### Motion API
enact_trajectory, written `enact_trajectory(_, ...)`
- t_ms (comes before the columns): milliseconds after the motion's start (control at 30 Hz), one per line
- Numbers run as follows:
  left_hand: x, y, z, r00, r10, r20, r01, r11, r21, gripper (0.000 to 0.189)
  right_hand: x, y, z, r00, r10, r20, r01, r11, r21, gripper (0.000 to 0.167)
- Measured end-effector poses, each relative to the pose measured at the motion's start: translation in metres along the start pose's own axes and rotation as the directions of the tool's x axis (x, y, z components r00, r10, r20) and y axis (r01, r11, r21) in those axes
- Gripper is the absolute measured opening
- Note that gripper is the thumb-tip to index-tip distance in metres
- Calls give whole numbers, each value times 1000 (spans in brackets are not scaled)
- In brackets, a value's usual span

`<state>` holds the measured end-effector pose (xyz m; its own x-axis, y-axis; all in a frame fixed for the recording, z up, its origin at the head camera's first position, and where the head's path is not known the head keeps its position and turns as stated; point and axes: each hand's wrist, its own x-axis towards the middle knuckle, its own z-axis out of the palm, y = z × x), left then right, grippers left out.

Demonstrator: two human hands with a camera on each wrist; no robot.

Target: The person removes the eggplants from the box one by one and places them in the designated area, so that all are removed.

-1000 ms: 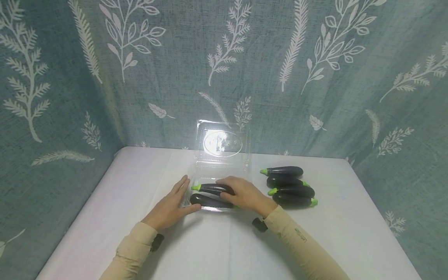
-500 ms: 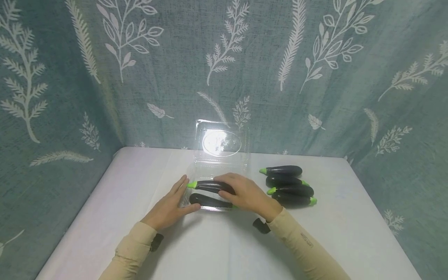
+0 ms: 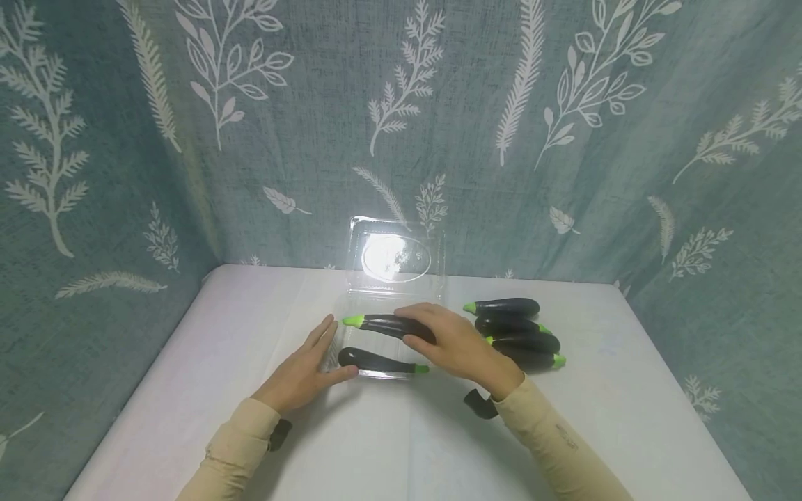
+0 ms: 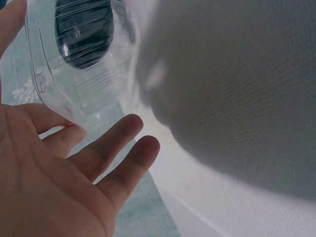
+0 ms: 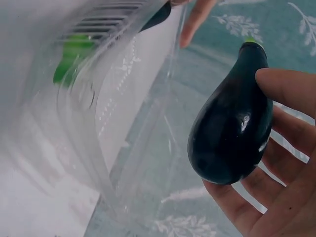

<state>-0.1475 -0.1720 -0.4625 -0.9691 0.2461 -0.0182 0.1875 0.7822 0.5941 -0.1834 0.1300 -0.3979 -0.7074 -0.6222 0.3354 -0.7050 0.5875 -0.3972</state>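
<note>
A clear plastic clamshell box point(image 3: 376, 306) stands open on the white table, lid point(image 3: 393, 256) upright at the back. One dark eggplant point(image 3: 376, 362) with a green stem lies in its front part. My right hand point(image 3: 447, 342) grips a second eggplant point(image 3: 385, 324) and holds it over the box; the right wrist view shows that eggplant point(image 5: 232, 133) in my curled fingers point(image 5: 284, 89) beside the box wall point(image 5: 123, 148). My left hand point(image 3: 307, 365) lies flat against the box's left side, fingers point(image 4: 116, 148) straight by the clear wall point(image 4: 64, 94).
Several more eggplants point(image 3: 514, 334) lie in a stack right of the box, just behind my right hand. The white table point(image 3: 250, 431) is closed in by a teal leaf-patterned curtain point(image 3: 564, 139) on the left, back and right.
My right hand has lifted its eggplant up and back, away from the one lying in the box. The left hand has stayed in place.
</note>
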Motion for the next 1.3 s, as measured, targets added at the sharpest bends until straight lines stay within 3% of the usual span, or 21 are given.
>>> enact_trajectory(567, -1, 0, 2, 1000, 21, -7, -21, 1000, -6, 104, -36, 24, -19, 988, -69, -136, 61, 996, -58, 44)
enact_trajectory(900, -2, 0, 1, 1000, 22, -6, -22, 1000, -6, 104, -57, 38, -37, 983, -1, -184, -7, 999, -47, 44)
enact_trajectory(1300, -1, 0, 1, 1000, 23, -4, -23, 1000, 0, 102, -78, 57, -55, 973, -24, -230, 4, 996, -87, 46)
